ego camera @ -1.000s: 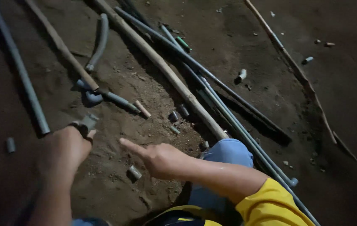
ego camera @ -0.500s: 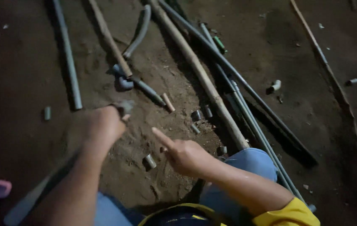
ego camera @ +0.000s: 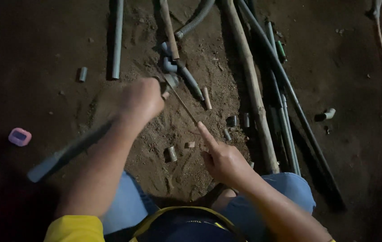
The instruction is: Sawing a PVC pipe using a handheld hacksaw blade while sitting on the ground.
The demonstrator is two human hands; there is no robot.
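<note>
One grey pipe (ego camera: 65, 152) is grasped by the clenched left hand (ego camera: 140, 99), running to the lower left of the frame. The right hand (ego camera: 224, 159) is held free, index finger extended; short pipe pieces (ego camera: 171, 153) are scattered on the sandy floor (ego camera: 191, 116), so little seems joined.

Pink box (ego camera: 19, 136), wooden pole (ego camera: 249, 80), corrugated hose (ego camera: 195, 20) on dirt floor (ego camera: 356, 67).

Grey pipe (ego camera: 72, 150) is held at its upper end with a grey fitting (ego camera: 170, 81) mounted; blurred, it is angled down-left over sandy ground.
</note>
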